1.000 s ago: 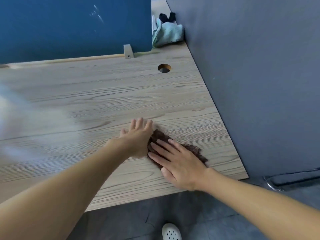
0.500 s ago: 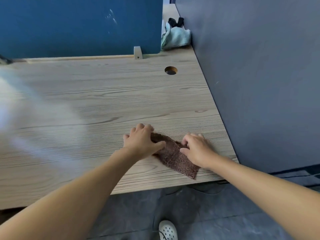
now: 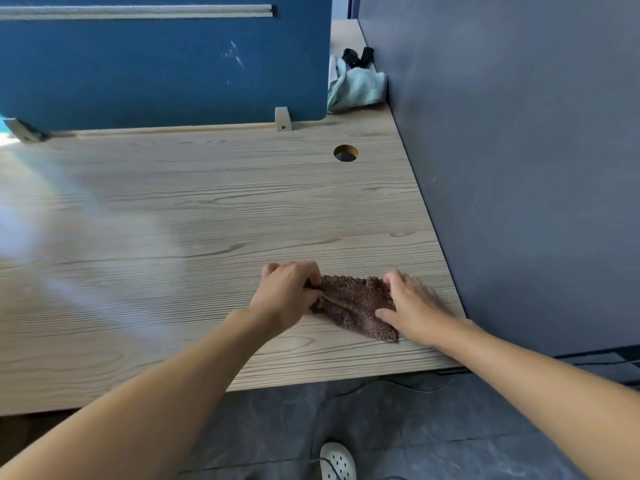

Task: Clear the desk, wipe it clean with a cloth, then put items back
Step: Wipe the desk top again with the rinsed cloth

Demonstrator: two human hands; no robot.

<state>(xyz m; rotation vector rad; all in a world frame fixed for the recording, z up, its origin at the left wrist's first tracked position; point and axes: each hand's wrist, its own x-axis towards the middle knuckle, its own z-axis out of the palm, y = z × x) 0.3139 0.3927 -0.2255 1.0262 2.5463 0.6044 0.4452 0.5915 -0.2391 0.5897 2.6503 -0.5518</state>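
A brown terry cloth (image 3: 353, 304) lies folded on the wooden desk (image 3: 207, 216) near its front right corner. My left hand (image 3: 289, 294) pinches the cloth's left end with curled fingers. My right hand (image 3: 410, 306) grips the cloth's right end, thumb laid over the fabric and fingers curled at its far edge. The cloth stretches flat between both hands.
A blue partition (image 3: 166, 64) stands along the desk's back edge and a grey partition (image 3: 519, 150) along its right side. A cable hole (image 3: 345, 153) sits at the back right. A light green cloth (image 3: 358, 88) is bunched in the far corner. My white shoe (image 3: 337, 460) shows below.
My hands went from lying flat together on the bunched cloth to gripping its two ends, moving apart and spreading it out between them.
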